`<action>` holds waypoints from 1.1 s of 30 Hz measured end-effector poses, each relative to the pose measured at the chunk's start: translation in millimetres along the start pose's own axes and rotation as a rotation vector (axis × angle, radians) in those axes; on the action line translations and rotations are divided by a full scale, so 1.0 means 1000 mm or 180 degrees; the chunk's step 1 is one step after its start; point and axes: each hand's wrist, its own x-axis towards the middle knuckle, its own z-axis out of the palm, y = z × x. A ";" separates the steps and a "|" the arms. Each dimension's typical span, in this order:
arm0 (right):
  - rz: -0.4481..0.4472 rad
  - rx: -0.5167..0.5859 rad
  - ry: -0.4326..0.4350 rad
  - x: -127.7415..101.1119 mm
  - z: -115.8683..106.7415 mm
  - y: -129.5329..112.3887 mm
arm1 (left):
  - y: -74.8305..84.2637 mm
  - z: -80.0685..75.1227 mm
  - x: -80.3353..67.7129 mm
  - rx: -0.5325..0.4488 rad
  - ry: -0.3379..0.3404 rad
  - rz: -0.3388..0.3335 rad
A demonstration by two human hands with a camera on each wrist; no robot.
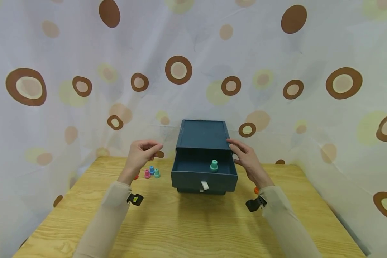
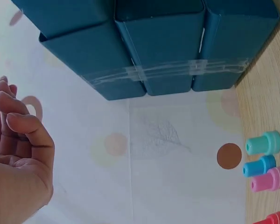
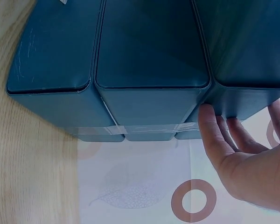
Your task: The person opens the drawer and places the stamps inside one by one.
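Observation:
A dark teal drawer unit (image 1: 203,134) stands at the back of the table, with its top drawer (image 1: 187,181) pulled out. Inside that drawer sits a green stamp-like plastic piece (image 1: 214,166), upright. My right hand (image 1: 249,161) is at the unit's right side, its extended fingers (image 3: 212,133) touching the wall of the upper compartment. To the left of the unit my left hand (image 1: 140,156) hovers in the air with loosely curled fingers (image 2: 30,123), apart from the unit and holding nothing.
Left of the unit on the wooden table (image 1: 154,229) stand pink (image 1: 147,174), blue (image 1: 152,170) and green (image 1: 157,173) pieces, plus a red one (image 2: 274,218). An orange-red piece (image 1: 256,190) is partly hidden by the right wrist. A patterned curtain (image 1: 196,43) hangs behind.

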 end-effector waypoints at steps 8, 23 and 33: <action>0.0002 0.0008 -0.0008 0.001 0.000 0.001 | -0.024 -0.020 0.004 0.0295 -0.0170 -0.0120; -0.0019 0.0028 -0.0006 0.001 0.000 -0.004 | -0.059 -0.051 -0.004 0.0651 -0.0203 -0.0584; -0.0027 0.0040 -0.0018 0.000 0.000 -0.002 | -0.085 -0.064 -0.013 0.0684 -0.0050 -0.0881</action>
